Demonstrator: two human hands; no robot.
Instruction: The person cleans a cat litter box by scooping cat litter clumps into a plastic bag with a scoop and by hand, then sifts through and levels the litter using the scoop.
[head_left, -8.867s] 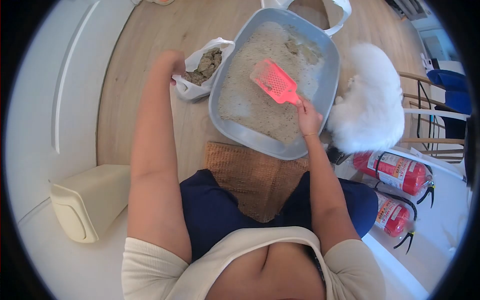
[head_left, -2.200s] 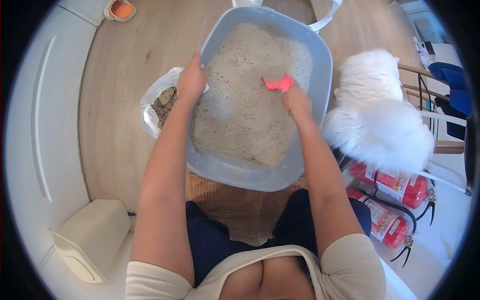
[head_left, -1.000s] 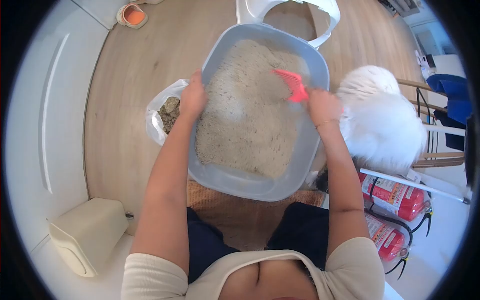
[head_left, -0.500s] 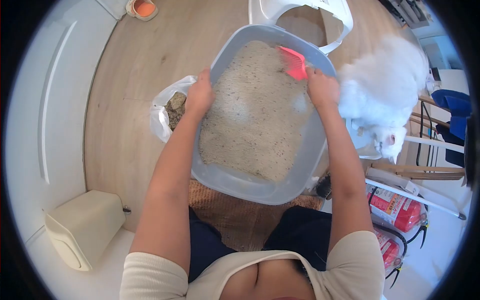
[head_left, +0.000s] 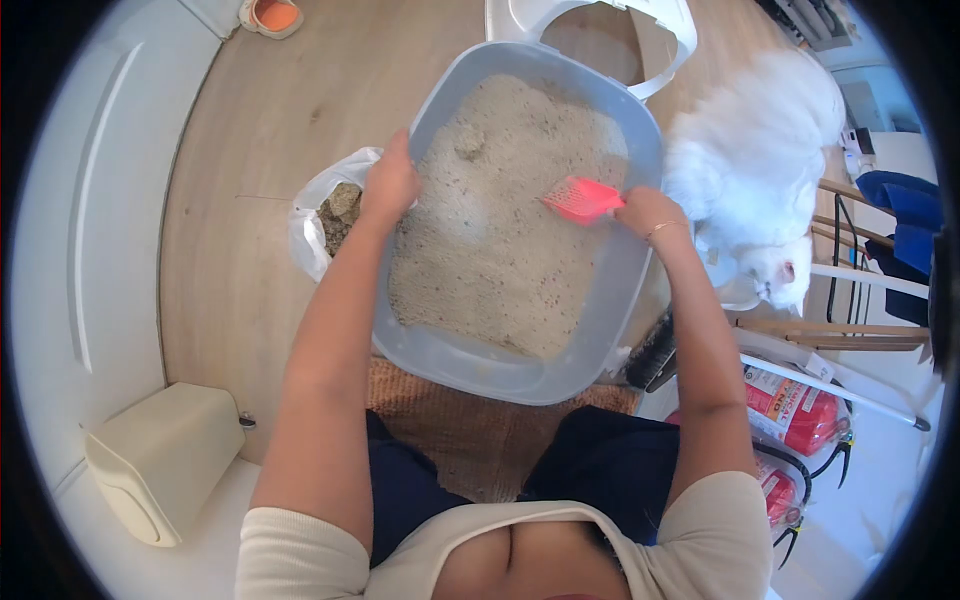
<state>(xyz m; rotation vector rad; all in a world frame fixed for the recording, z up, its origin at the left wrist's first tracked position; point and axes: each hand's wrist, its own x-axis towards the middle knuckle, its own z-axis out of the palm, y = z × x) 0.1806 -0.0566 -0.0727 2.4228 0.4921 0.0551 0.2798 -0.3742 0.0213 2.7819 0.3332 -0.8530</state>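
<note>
A grey litter box (head_left: 480, 375) filled with sandy cat litter (head_left: 490, 270) lies before my knees. My left hand (head_left: 390, 188) is closed on its left rim. In my right hand (head_left: 648, 213) is a pink slotted litter scoop (head_left: 580, 200), held by the handle over the right side of the litter, with its blade pointing left. Whether the blade touches the litter I cannot tell. A small raised lump (head_left: 470, 145) shows near the upper left of the litter. Beside my left hand stands an open white plastic bag (head_left: 306, 225) with brownish clumps (head_left: 340, 212) in it.
A white cat (head_left: 750, 170) is close on the right of the box. Behind the box stands a white plastic frame (head_left: 670, 40). Fire extinguishers (head_left: 800, 415) and a white pole (head_left: 830, 388) lie at the right, a cream bin (head_left: 170, 460) at the left. A brown mat (head_left: 450, 440) is under the box's near edge.
My right hand has come down toward me with the scoop, from the far right corner of the litter. A lump now shows at the litter's upper left. The left hand stays on the rim.
</note>
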